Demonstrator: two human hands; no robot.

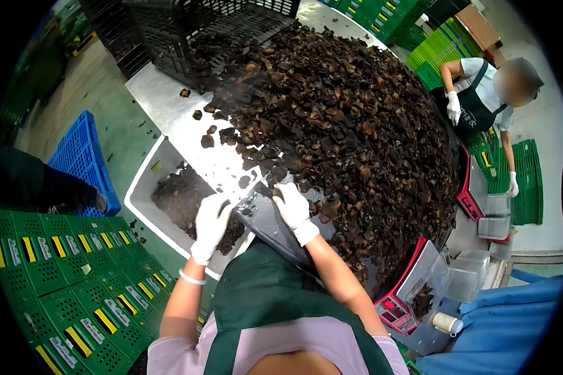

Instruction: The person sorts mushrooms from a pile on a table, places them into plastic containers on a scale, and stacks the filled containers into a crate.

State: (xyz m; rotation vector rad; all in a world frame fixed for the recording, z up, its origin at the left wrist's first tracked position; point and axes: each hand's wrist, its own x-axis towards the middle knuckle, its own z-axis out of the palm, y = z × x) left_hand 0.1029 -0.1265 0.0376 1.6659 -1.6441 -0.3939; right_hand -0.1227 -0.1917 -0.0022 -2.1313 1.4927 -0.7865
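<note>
A dark grey, shiny, flat-sided piece (270,226), perhaps a plastic tray or panel, lies between my hands, slanting from the table edge toward my apron. My left hand (211,226), in a white glove, has its fingers closed at the left edge of this piece, above the tub. On its other edge rests my gloved right hand (293,211), fingers curled against it. A few dark scraps cling to its upper end. A large heap of dark brown wood ear mushrooms (350,125) spreads just beyond my right hand.
A pale tub (137,199) holding wood ear stands left below the metal table (169,100). A black crate (169,44) sits at the table's far left. Red scales (395,312) stand at right. Green crates (75,281) fill the lower left. A co-worker (481,100) stands across.
</note>
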